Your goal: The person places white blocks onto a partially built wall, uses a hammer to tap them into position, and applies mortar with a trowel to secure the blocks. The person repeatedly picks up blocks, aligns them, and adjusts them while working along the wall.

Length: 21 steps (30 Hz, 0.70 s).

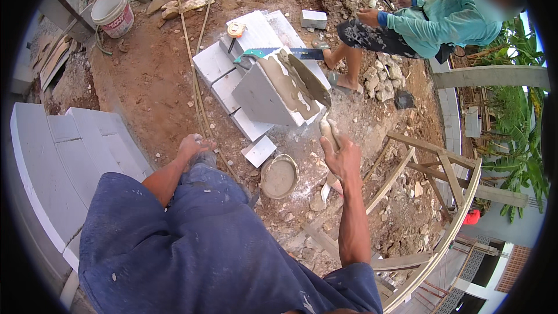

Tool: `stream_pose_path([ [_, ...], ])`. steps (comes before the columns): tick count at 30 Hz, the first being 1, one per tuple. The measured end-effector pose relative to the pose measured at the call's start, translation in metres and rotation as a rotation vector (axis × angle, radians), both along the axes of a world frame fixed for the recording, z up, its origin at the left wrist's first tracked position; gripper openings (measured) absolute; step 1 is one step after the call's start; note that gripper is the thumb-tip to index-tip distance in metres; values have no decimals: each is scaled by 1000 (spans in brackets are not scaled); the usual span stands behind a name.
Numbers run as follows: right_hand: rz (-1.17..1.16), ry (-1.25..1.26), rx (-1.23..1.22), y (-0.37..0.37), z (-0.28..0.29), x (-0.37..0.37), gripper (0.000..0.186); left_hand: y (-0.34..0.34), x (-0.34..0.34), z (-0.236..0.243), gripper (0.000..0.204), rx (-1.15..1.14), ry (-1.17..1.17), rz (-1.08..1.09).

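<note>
A light grey block (264, 96) stands tilted on a stack of pale blocks (216, 61), its upper face smeared with wet mortar (285, 84). Along that face lies a mortar-coated trowel (308, 78). My right hand (343, 157) closes on its near end, the fingers pale with mortar and the handle mostly covered. My left hand (195, 146) rests on my left knee, holding nothing, fingers partly spread. A handsaw (299, 53) with a teal handle lies behind the tilted block, and a tape measure (236, 29) sits on the stack. A round tub of mortar (279, 177) stands near my legs.
A co-worker (424, 29) in a teal top stands at the far right by rubble (383, 75). A wooden frame (430, 145) takes up the right side. A block wall (75, 139) runs at left. A white bucket (113, 14) and hoses (195, 75) are farther back.
</note>
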State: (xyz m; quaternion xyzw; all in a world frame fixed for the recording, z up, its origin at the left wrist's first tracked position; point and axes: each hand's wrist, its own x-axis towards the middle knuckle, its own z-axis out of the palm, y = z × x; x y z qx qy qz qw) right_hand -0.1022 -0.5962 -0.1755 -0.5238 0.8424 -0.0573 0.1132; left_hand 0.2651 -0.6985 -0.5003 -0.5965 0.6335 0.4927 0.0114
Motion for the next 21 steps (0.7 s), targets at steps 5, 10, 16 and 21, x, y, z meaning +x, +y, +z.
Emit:
stream_pose_path([
  [5, 106, -101, -290, 26, -27, -1, 43, -49, 51, -45, 35, 78, -343, -121],
  [10, 179, -10, -575, 46, -110, -6, 51, -121, -48, 28, 63, -343, 175, -305],
  [16, -40, 129, -610, 56, -134, 45, 43, -190, -174, 111, 99, -322, 470, -433],
  [21, -190, 177, -535, 63, -180, 100, 50, -211, -183, 108, 100, -223, 396, -616],
])
